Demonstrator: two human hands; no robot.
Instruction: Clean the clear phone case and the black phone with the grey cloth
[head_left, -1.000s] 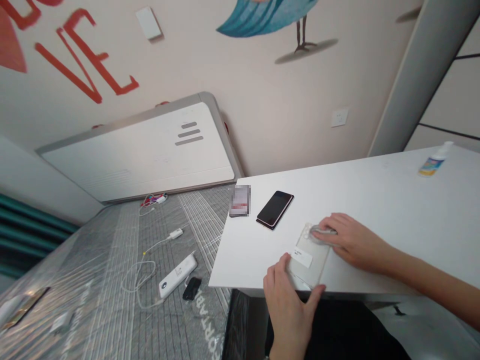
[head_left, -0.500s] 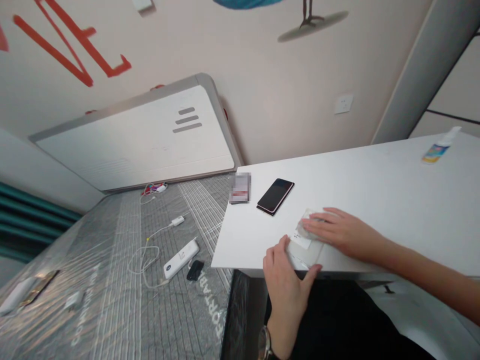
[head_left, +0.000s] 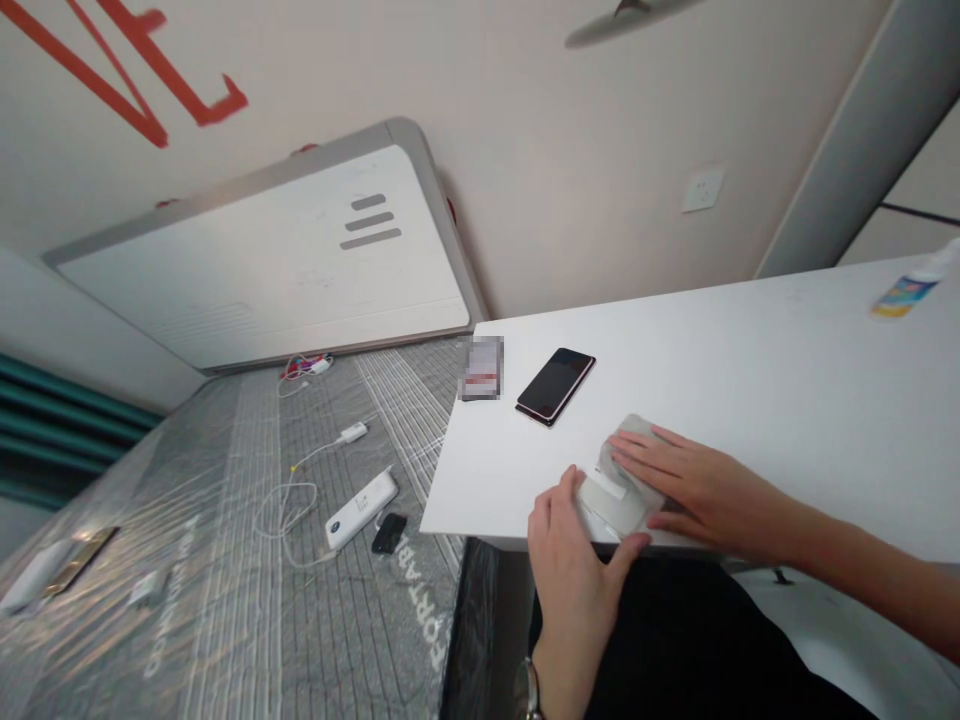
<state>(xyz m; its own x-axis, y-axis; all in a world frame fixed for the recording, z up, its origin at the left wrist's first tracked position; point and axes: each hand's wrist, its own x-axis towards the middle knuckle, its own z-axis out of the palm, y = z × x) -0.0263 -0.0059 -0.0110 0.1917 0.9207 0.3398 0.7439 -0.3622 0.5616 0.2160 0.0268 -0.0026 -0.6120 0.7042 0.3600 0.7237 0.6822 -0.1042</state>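
A flat, pale grey, phone-sized piece [head_left: 611, 505] with a rounded far end lies near the front edge of the white table. A small white patch shows on it; its exact kind is unclear. My left hand [head_left: 574, 555] holds its left end, fingertips on the far side and thumb on the near side. Stretched out flat, the fingers of my right hand [head_left: 694, 490] press on its right part, partly covering a grey area there. Whether that area is a separate sheet or cloth I cannot tell. Beyond the hands lies a dark-screened phone [head_left: 556, 385] on a thin dark layer.
A small blurred-out card-like thing [head_left: 481, 368] sits at the white table's [head_left: 750, 370] left corner. A bottle [head_left: 915, 285] stands far right. On the plastic-covered mattress [head_left: 225, 600] at left are a white power bank [head_left: 362, 510], a small black object [head_left: 389, 533] and cables.
My right hand has slid slightly right and nearer, its thumb now showing at the piece's near edge. More of the grey area shows. My left hand keeps its hold. The view has tilted a little.
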